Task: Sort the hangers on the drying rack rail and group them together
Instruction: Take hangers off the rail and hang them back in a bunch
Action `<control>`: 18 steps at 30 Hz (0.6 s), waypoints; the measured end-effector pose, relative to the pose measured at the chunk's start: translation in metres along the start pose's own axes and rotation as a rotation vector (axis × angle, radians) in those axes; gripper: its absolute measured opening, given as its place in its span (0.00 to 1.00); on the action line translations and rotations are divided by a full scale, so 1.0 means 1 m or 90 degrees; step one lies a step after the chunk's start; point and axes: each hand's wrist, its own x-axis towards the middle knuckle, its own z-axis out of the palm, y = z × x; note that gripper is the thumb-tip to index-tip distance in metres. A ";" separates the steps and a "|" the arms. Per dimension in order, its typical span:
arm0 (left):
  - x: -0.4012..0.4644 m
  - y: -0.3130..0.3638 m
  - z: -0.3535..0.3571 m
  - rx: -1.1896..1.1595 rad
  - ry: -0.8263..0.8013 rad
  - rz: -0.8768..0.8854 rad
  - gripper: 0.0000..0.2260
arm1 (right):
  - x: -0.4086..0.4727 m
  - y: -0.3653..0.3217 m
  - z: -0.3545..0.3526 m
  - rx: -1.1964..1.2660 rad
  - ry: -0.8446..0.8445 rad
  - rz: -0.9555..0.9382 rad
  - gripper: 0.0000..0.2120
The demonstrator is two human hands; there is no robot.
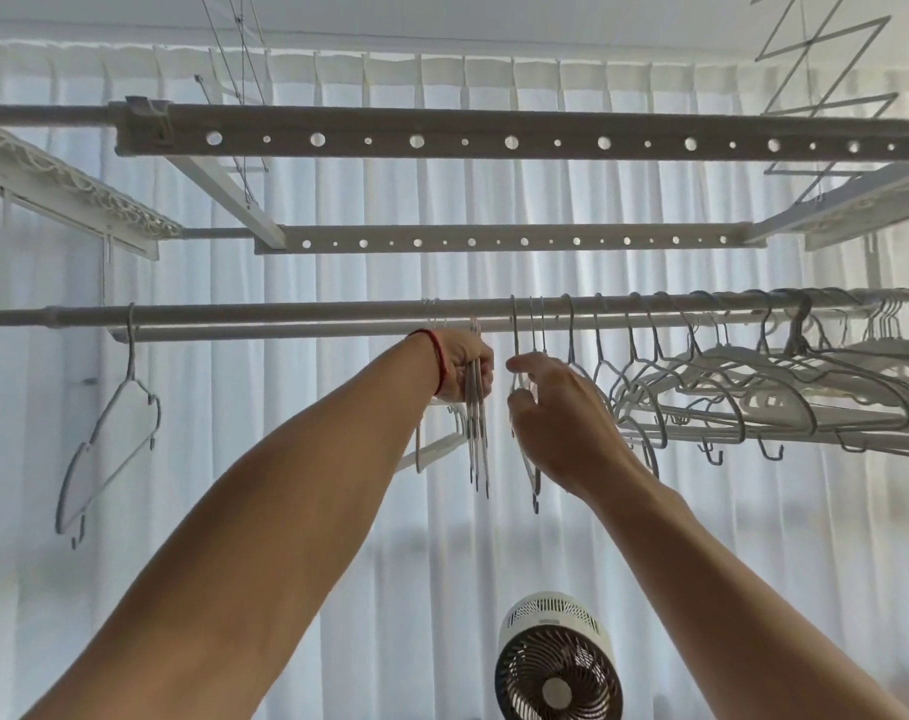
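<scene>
Under the rail [286, 317], our left hand [465, 366] grips a bunched set of hangers [477, 439]; our right hand [551, 407] pinches the next hanger [526, 459] just right of it. Its hook could snag neighbouring hooks, or the bunch could slip.

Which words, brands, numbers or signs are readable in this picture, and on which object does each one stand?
No text can be read.
Round white fan with dark grille: a small dark plate on its top edge, too blurred to read.
Grey perforated rack bars, grey metal hangers, white curtain: no print visible.
</scene>
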 end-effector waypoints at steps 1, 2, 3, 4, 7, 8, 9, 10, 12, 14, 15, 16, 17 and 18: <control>0.000 -0.006 0.000 -0.009 -0.007 -0.015 0.11 | 0.000 0.001 -0.001 0.006 0.004 -0.001 0.21; -0.001 -0.011 0.001 -0.020 -0.016 -0.029 0.10 | 0.000 0.003 -0.002 0.019 0.009 0.000 0.21; -0.003 -0.015 0.000 -0.033 -0.025 -0.045 0.09 | 0.000 0.004 -0.003 0.035 0.013 0.002 0.20; -0.009 -0.019 0.000 -0.041 -0.036 -0.060 0.07 | -0.001 0.004 -0.003 0.052 0.021 0.004 0.19; -0.042 -0.030 -0.004 -0.054 -0.083 -0.082 0.06 | -0.006 0.005 -0.006 0.121 0.044 0.001 0.17; -0.058 -0.035 -0.007 -0.063 -0.103 -0.079 0.05 | -0.008 0.005 -0.007 0.142 0.048 -0.006 0.16; -0.076 -0.041 -0.010 -0.071 -0.119 -0.075 0.04 | -0.012 0.004 -0.007 0.158 0.049 -0.016 0.16; -0.093 -0.046 -0.016 -0.077 -0.130 -0.075 0.03 | -0.018 0.003 -0.005 0.172 0.044 -0.027 0.15; -0.127 -0.058 -0.032 -0.086 -0.160 -0.096 0.02 | -0.029 0.000 0.003 0.194 0.016 -0.047 0.15; -0.155 -0.066 -0.052 -0.083 -0.185 -0.113 0.08 | -0.040 -0.003 0.013 0.179 -0.018 -0.066 0.14; -0.168 -0.069 -0.064 -0.076 -0.187 -0.111 0.12 | -0.044 -0.003 0.019 0.162 -0.037 -0.084 0.13; -0.181 -0.072 -0.076 -0.061 -0.189 -0.107 0.15 | -0.048 -0.004 0.023 0.135 -0.065 -0.107 0.12; -0.194 -0.074 -0.088 -0.044 -0.193 -0.102 0.17 | -0.053 -0.005 0.027 0.099 -0.098 -0.130 0.10; -0.207 -0.076 -0.101 -0.029 -0.198 -0.100 0.20 | -0.059 -0.005 0.030 0.052 -0.129 -0.145 0.07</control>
